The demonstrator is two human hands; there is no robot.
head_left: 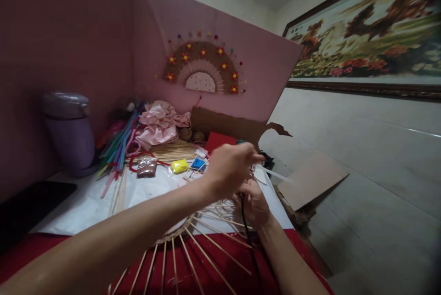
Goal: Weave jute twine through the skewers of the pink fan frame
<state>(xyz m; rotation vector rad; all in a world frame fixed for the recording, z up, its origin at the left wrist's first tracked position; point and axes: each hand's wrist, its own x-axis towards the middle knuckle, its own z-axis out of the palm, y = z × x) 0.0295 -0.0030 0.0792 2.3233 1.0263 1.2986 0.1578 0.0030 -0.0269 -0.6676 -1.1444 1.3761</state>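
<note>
My left hand (227,171) reaches across, its fingers closed at one end of a translucent white glue stick (274,173) that points right. Just below it, my right hand (255,201) is closed on what looks like a hot glue gun, mostly hidden by the hands. A black cord (245,221) hangs down from that grip. Under my arms lies a round woven piece with thin wooden sticks (186,251) fanning outward over the red cloth. Its far part is covered by my left forearm, and loose strands tangle near my right hand.
Packets of brown clay (146,167), yellow clay (179,166) and blue clay (198,163) lie behind. Further back are pipe cleaners (120,143), pink fabric (160,120) and torn cardboard (227,122). A purple tumbler (70,134) stands left, near a black phone-like slab (37,207). A flower-trimmed arch (203,56) hangs on the pink board.
</note>
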